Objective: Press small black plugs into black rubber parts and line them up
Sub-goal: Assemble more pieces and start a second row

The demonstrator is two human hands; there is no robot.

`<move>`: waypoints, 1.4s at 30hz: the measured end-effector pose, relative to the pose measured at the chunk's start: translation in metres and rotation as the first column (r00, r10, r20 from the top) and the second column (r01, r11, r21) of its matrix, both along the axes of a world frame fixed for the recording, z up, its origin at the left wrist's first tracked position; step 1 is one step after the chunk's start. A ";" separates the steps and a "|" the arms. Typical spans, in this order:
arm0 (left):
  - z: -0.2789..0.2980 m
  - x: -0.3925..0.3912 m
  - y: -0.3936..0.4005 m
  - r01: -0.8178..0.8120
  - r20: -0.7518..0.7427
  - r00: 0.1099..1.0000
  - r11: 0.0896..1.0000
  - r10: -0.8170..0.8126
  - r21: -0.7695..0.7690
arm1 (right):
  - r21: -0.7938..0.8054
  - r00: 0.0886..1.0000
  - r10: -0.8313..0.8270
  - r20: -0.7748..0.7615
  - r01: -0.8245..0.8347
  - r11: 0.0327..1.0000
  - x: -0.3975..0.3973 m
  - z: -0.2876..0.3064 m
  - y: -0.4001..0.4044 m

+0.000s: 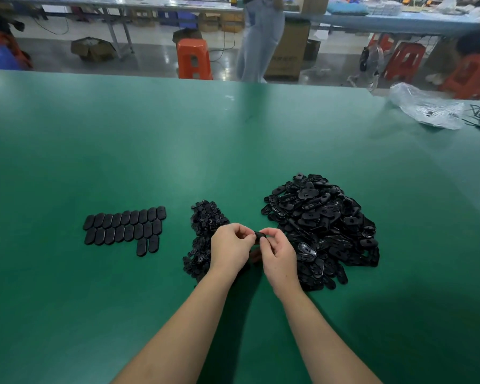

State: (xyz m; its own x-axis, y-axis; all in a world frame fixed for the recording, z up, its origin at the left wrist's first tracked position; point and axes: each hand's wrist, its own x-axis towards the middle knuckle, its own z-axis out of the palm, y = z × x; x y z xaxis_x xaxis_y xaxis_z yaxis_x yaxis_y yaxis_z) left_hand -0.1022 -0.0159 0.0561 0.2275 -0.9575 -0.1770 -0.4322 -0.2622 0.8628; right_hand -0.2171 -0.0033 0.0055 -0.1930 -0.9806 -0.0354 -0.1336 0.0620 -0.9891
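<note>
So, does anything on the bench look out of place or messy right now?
Nothing stands out. The finished parts lie in neat rows on the green table, and the plug pile and rubber-part pile stay separate. Both hands grip one part.

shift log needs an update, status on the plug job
Left hand and right hand both pinch one black part. Finished rows lined up left. Nothing in the way.
</note>
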 end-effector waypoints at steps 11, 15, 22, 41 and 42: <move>0.002 0.005 -0.004 0.027 -0.021 0.999 1.000 -0.027 0.010 | 0.012 0.992 0.011 0.124 -0.013 1.000 0.000 -0.001 -0.001; 0.001 0.006 -0.004 0.053 -0.038 0.998 0.999 -0.053 0.006 | -0.009 0.991 0.016 0.136 -0.015 1.000 0.001 -0.001 -0.001; 0.002 0.002 -0.003 0.064 -0.011 0.998 0.998 -0.064 0.021 | -0.001 0.991 0.007 0.136 -0.007 1.000 0.001 -0.002 -0.001; -0.001 -0.006 -0.001 0.117 0.141 0.984 0.992 -0.107 -0.058 | -0.032 0.989 0.004 0.150 0.001 0.999 -0.001 -0.004 -0.003; -0.002 -0.006 0.000 0.129 0.138 0.983 0.989 -0.119 -0.069 | -0.037 0.989 0.004 0.145 0.001 0.999 -0.001 -0.004 -0.003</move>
